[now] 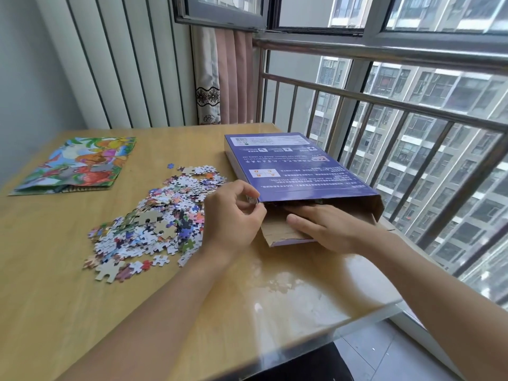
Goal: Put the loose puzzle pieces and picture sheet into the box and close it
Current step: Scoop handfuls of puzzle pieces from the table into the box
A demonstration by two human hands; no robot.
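A flat purple puzzle box (291, 166) lies on the wooden table (55, 270) at the right, its near end open with a brown flap folded out. My left hand (233, 215) pinches the box's near left corner with curled fingers. My right hand (327, 226) lies flat on the flap, its straight fingers reaching into the opening. A heap of loose puzzle pieces (156, 218) spreads across the table just left of my left hand. The colourful picture sheet (79, 165) lies flat at the far left.
The table's right edge runs beside a metal railing (412, 127) and tall windows. Vertical blinds and a curtain (220, 78) stand behind the table. Tiled floor (384, 353) shows below the table's near right corner.
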